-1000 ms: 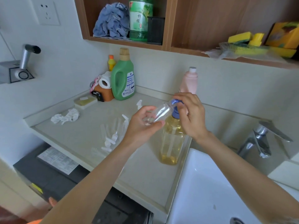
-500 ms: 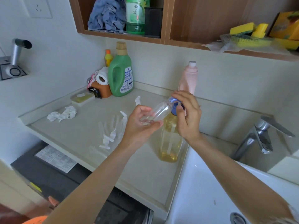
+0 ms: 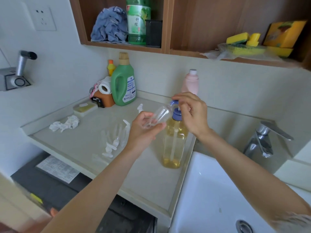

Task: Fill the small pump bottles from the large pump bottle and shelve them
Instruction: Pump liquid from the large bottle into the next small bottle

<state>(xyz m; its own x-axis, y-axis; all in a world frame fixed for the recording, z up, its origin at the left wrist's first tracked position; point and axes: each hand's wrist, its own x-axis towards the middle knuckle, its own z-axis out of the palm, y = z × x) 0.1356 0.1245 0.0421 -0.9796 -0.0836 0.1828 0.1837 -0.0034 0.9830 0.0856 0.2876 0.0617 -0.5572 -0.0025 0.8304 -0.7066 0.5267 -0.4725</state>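
1. The small clear bottle [image 3: 160, 115] sits at the centre of the frame, tilted, its open neck up against the blue spout of the large pump bottle [image 3: 175, 142].
2. The left hand [image 3: 144, 132] grips the small bottle's lower body, fingers and thumb curled round it.
3. The large pump bottle stands upright on the counter [image 3: 80, 140], just left of the sink [image 3: 210, 190], with yellow liquid low in it.
4. The right hand [image 3: 193, 113] is over the blue pump head [image 3: 175, 105], fingers curled and touching its top; whether they press or merely rest I cannot tell.
5. Left of centre, several more clear small bottles and white pump tops [image 3: 116, 138] lie on the counter.
6. Further left lies a crumpled tissue [image 3: 64, 124]; behind it sits a soap dish [image 3: 85, 108].
7. At the back wall stand a green detergent jug [image 3: 123, 83], a paper roll [image 3: 104, 87] and a pink bottle [image 3: 191, 82].
8. The wooden shelf [image 3: 124, 46] across the top of the frame holds a blue cloth [image 3: 109, 26], a green bottle [image 3: 138, 19] and, to the right, yellow sponges [image 3: 242, 39].
9. A chrome tap [image 3: 264, 138] is at the right edge.
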